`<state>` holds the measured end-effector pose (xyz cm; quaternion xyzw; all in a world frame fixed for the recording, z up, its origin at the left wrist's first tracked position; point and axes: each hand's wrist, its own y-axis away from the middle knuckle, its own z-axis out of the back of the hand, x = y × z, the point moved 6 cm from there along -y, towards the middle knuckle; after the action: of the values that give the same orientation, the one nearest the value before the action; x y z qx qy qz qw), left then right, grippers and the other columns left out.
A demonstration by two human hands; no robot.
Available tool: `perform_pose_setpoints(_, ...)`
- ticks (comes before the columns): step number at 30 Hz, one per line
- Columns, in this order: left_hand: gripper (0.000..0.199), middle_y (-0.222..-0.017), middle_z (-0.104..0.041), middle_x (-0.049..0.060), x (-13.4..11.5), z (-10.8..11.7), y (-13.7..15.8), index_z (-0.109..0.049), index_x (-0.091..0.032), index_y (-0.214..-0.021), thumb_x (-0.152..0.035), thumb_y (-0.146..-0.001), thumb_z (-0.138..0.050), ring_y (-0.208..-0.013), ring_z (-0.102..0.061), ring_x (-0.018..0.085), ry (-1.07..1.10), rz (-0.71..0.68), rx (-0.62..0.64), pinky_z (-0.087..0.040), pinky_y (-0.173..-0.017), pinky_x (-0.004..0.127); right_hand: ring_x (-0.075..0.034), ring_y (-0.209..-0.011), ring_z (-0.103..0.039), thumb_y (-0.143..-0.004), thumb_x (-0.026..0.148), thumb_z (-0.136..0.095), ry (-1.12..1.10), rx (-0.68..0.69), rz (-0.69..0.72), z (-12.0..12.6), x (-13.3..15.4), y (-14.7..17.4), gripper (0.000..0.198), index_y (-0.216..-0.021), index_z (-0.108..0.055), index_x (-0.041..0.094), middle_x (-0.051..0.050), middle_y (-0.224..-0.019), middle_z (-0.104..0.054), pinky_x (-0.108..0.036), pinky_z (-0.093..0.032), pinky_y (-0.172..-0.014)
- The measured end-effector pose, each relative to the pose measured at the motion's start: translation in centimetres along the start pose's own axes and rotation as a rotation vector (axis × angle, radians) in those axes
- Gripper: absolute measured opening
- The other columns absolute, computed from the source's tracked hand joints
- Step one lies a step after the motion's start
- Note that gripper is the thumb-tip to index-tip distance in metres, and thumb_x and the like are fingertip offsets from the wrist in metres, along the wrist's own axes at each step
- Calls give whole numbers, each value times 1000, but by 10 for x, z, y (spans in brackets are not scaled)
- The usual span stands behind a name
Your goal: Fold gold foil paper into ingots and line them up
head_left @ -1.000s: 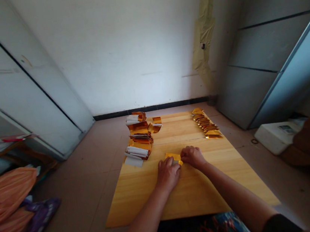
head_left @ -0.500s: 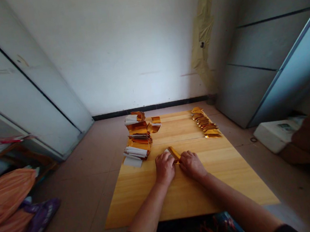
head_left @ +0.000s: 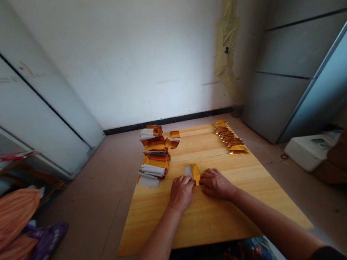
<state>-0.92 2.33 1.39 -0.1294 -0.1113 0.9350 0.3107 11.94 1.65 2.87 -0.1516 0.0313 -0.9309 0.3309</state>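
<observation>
A sheet of gold foil paper (head_left: 195, 173), partly folded over so that its pale back shows on the left, lies on the wooden table between my hands. My left hand (head_left: 181, 190) has its fingers closed on the paper's near left edge. Against the right edge rests my right hand (head_left: 216, 183), fingers bent together and pressed at the fold. Both thumbs are mostly hidden. To the left lie curled stacks of gold paper (head_left: 156, 160) with white backs. Folded gold paper pieces (head_left: 229, 138) stand in an overlapping row at the far right.
The wooden table (head_left: 249, 205) ends close to my lap. A loose gold sheet (head_left: 173, 142) lies near the stacks. On the floor are orange and purple bags (head_left: 12, 234) at left and a white box (head_left: 303, 153) at right. A wall (head_left: 152, 56) stands behind.
The gold paper has turned from a slant to nearly upright in view, with its folded strip now facing up. My hands have moved slightly apart.
</observation>
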Motion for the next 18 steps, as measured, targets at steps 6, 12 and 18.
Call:
perform_pose_setpoints(6,20,-112,-64,1,8,8,7,-63,-27,-102,-31,-82,-59,-104,-55,19,102,20,-7,-33,-91,39,-19,-100,-50,-91,31,-47,-88,-38,11,-12,2,0,23,-97,-69,27,-5,-103,-63,-33,-34,-89)
perform_pose_setpoints(12,19,-112,-66,1,12,2,5,-64,-27,-97,-32,-79,-63,-107,-54,20,132,52,-20,-31,-92,40,-19,-102,-51,-90,35,-51,-127,-65,17,-16,-10,-6,21,-97,-69,27,-4,-110,-63,-33,-34,-89)
perform_pose_setpoints(18,12,-107,-68,0,13,0,1,-66,-27,-92,-29,-81,-60,-101,-55,18,108,46,-30,-31,-92,39,-18,-100,-51,-86,36,-58,-119,-73,10,-18,-17,-11,16,-94,-69,28,-2,-108,-64,-32,-34,-87)
